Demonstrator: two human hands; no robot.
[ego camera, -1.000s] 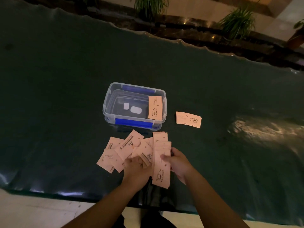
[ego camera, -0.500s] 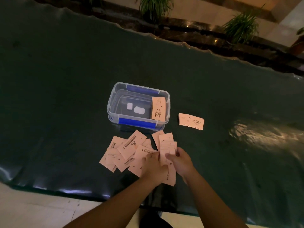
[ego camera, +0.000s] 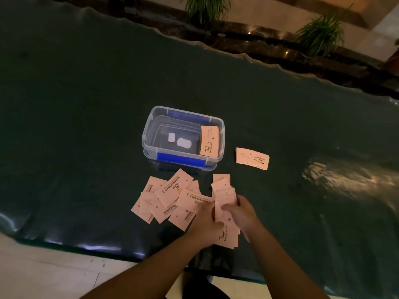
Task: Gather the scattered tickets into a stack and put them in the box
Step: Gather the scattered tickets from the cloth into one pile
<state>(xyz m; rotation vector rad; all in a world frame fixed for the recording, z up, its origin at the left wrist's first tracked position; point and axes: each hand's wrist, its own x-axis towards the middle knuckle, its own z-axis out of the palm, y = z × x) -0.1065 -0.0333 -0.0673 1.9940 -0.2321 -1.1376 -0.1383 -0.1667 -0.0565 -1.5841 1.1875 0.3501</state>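
Dim overall, with a murky cast across the dark green table cover (ego camera: 86, 104). Warmer, brighter light at one and two o'clock, behind the potted plants (ego camera: 321, 33). A smeared glare patch (ego camera: 345, 180) on the glossy cover at three o'clock; thin bluish highlights along its near edge at seven o'clock. Pale tickets (ego camera: 170, 197) glowing pinkish against the dark, print partly legible, fine detail soft. Slight motion blur over both hands, the right hand (ego camera: 241, 214) least crisp. Wide-angle bending obvious along the far table edge. Grainy, blocky shadows in the corners.
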